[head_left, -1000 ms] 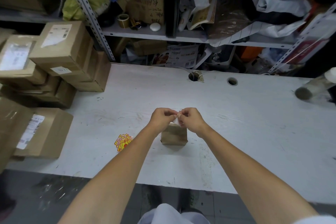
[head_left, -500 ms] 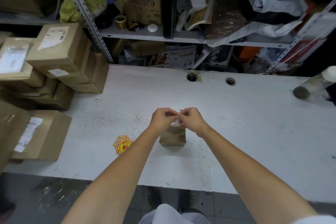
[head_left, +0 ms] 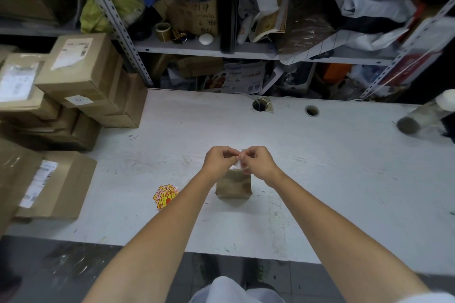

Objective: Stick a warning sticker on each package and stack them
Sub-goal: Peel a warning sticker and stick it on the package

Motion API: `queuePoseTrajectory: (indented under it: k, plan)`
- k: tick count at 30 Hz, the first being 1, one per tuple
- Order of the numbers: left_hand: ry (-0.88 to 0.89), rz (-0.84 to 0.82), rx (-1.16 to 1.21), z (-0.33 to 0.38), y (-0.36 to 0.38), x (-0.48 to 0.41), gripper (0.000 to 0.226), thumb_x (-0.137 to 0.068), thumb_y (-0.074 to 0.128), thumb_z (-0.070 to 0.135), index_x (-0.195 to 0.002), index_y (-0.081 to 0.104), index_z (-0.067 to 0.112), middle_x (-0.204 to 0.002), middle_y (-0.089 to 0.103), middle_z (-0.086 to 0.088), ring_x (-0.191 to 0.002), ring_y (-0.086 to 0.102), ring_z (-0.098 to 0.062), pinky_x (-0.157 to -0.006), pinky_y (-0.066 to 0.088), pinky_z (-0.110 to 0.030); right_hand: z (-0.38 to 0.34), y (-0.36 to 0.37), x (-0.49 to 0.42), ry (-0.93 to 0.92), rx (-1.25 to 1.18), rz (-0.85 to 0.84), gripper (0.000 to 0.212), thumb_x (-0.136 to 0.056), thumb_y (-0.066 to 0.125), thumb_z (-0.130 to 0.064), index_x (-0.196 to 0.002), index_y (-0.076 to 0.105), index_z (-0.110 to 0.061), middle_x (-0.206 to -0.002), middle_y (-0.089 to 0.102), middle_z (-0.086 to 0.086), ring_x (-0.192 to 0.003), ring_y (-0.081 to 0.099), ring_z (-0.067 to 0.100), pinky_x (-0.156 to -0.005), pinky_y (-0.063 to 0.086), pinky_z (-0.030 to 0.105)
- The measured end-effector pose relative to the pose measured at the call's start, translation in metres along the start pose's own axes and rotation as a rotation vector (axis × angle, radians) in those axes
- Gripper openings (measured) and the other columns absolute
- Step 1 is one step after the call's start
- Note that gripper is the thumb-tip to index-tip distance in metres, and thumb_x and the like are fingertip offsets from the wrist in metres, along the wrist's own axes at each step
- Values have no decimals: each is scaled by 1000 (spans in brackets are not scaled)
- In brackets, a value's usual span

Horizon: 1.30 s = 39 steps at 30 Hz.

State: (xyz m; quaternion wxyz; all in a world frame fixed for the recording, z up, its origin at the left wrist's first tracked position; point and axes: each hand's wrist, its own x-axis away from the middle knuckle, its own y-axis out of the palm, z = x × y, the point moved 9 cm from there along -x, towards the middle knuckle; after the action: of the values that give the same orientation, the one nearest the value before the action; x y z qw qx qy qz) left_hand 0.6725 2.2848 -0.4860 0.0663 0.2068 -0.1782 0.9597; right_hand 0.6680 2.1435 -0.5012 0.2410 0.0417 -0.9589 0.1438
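Note:
A small brown cardboard package (head_left: 234,186) stands on the white table (head_left: 320,179), just below my hands. My left hand (head_left: 220,160) and my right hand (head_left: 258,162) meet above its far edge, fingertips pinched together on a small white sticker piece (head_left: 238,163). Which side of the sticker faces me is too small to tell. A loose pile of yellow-and-red warning stickers (head_left: 166,195) lies on the table to the left of the package, apart from both hands.
Several taped brown boxes with labels are stacked at the left (head_left: 81,76), with another box at the near left edge (head_left: 53,184). Two cable holes (head_left: 259,105) pierce the table's back. A roll lies on its side at the far right (head_left: 418,118). Cluttered shelves stand behind.
My hands stay pinched together over the package with only tiny finger motion. The view shifted slightly; the package and sticker pile have not moved.

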Motion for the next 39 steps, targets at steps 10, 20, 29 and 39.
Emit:
queuePoseTrajectory:
  k: [10,20,29,39]
  plan:
    - [15,14,-27,0,-2,0,11,-85,72,8,-90,76,16,-89,74,3,-90,69,-14,-86,55,-28,1,1,-2,36,1,13,18,-96,54,-6,-90,70,1,-88,68,13,-84,69,26,-71,63,38]
    - [-10,-22,61,1,0,-1,9,-88,70,17,-83,75,22,-85,74,6,-82,68,-10,-84,56,-29,1,1,-2,6,-13,-5,17,-96,57,-8,-90,68,2,-94,69,16,-91,70,28,-74,62,37]
    - [-28,56,-35,1,-8,-5,10,-91,60,11,-92,70,15,-86,70,1,-80,68,-16,-78,55,-31,2,-6,-1,22,35,6,17,-94,51,-1,-86,66,0,-85,64,11,-77,64,21,-71,62,33]
    - [-126,222,79,-30,-48,-1,11,-92,57,8,-91,68,11,-81,74,-6,-72,68,-17,-78,58,-38,46,-67,-5,187,112,265,18,-99,46,-2,-95,63,1,-100,63,16,-63,63,23,-59,58,33]
